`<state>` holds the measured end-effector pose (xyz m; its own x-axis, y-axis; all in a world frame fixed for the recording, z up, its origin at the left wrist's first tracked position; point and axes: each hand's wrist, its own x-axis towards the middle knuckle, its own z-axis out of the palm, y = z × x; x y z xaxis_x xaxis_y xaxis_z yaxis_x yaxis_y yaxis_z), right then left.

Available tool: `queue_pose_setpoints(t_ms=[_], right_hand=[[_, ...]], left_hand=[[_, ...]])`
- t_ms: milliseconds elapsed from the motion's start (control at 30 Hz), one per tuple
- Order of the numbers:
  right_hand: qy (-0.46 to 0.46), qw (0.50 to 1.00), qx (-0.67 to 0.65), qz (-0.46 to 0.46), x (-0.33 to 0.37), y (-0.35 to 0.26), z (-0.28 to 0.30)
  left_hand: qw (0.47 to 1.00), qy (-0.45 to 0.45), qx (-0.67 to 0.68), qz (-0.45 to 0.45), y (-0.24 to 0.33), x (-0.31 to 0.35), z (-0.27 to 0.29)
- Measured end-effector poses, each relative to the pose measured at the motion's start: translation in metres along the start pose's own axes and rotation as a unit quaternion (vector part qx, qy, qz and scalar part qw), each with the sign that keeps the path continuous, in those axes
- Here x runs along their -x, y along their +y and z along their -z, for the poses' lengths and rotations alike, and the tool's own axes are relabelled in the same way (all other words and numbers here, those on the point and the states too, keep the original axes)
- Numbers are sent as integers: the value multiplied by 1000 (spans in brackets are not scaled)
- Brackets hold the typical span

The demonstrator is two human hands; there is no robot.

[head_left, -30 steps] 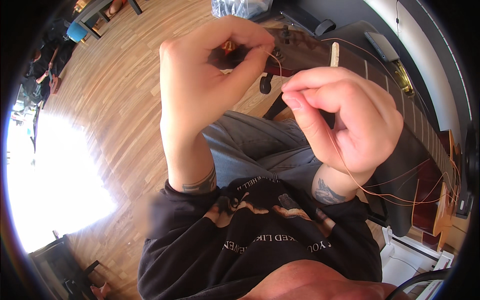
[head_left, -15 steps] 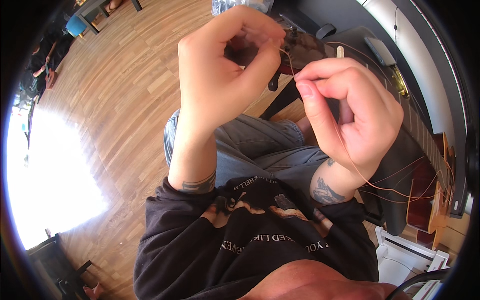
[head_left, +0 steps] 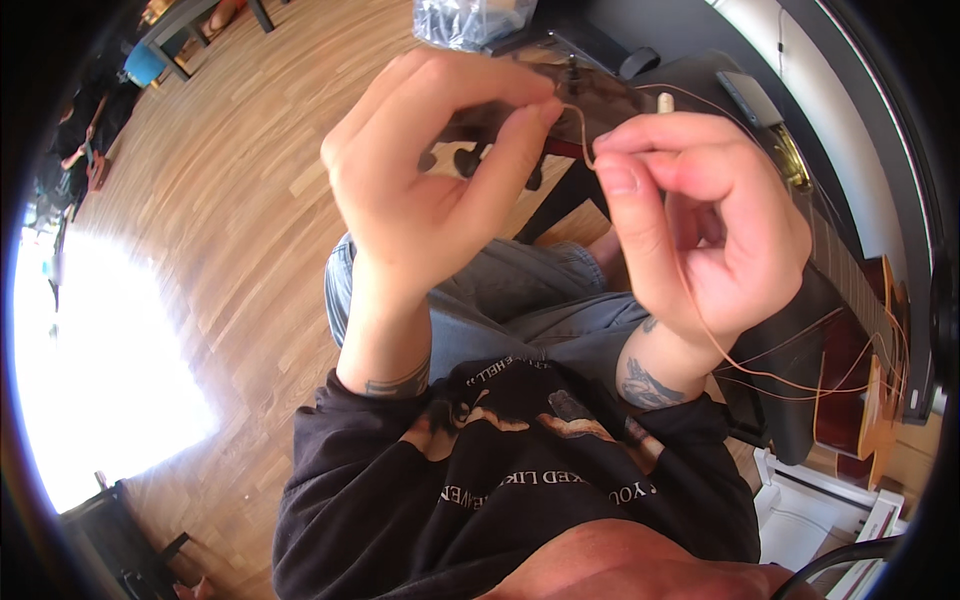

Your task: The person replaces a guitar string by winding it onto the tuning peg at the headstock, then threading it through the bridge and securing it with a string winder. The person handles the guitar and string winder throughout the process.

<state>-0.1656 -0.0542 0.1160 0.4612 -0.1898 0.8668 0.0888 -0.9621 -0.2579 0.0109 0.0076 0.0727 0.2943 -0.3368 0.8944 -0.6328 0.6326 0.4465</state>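
Between the two raised hands, a thin copper-coloured wire string (head_left: 584,130) bends in a short curve. The left hand (head_left: 400,180) brings thumb and forefinger together at its tips, seemingly nipping the string's near end, though the contact is partly hidden. The right hand (head_left: 720,225) pinches it between thumb and forefinger, the other fingers loosely curled, and the rest trails past the palm in slack loops toward the reddish-brown guitar body with an orange edge (head_left: 838,380). Whether it is fastened there, I cannot tell.

Such a small hold could slip if either fingertip eases, and the wire might spring away. Bending it too tightly could kink it; the loose loops could snag or tangle if pulled.

Behind the hands lies a dark, glossy headstock (head_left: 620,102) with black tuning pegs (head_left: 467,162); beneath are faded blue jeans (head_left: 500,290) and light wooden flooring (head_left: 270,210).
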Motion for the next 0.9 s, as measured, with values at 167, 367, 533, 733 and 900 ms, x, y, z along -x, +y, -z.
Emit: queue_pose_setpoints(t_ms=[167,367,533,733,900], right_hand=[[57,991,-59,-105,13,-17,10],[132,940,-207,-239,54,-16,25],[121,926,-278,-226,82,-11,26],[26,921,-334,-198,134,6,-12],[-114,948,-241,-175,196,38,-71]], left_hand=[[988,-40,-17,-149,6,-13,-10],[970,-193,-4,-147,35,-34,-38],[915,-389,-12,-107,82,-87,-57],[832,-526,-170,-45,77,-167,-165],[784,-547,-283,-78,-18,-153,-272]])
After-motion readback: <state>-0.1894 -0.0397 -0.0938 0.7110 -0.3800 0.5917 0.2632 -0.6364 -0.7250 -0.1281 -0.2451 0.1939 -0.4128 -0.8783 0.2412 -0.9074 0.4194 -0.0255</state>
